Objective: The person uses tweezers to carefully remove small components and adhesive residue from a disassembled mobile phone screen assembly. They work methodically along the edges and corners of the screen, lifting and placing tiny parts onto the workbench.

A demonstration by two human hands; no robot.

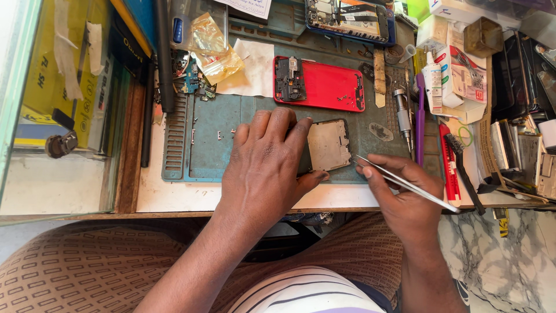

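Observation:
My left hand [267, 165] lies flat on the teal work mat [202, 150], pinning down a dismantled phone body [328, 144] whose metal frame shows to the right of my fingers. My right hand [399, 194] grips a pair of silver tweezers [405, 184], their tips touching the lower right edge of that phone body. Farther back on the mat rests a red phone back cover [327, 85] with a dark circuit board [289, 80] at its left end.
A second opened phone [347, 20] sits at the mat's back. A screwdriver [402, 116], small glue bottle [432, 81], black brush [463, 168] and red tool [449, 168] crowd the right. Loose parts [194, 78], a gold foil bag [215, 49] and glass panel [52, 104] stand left.

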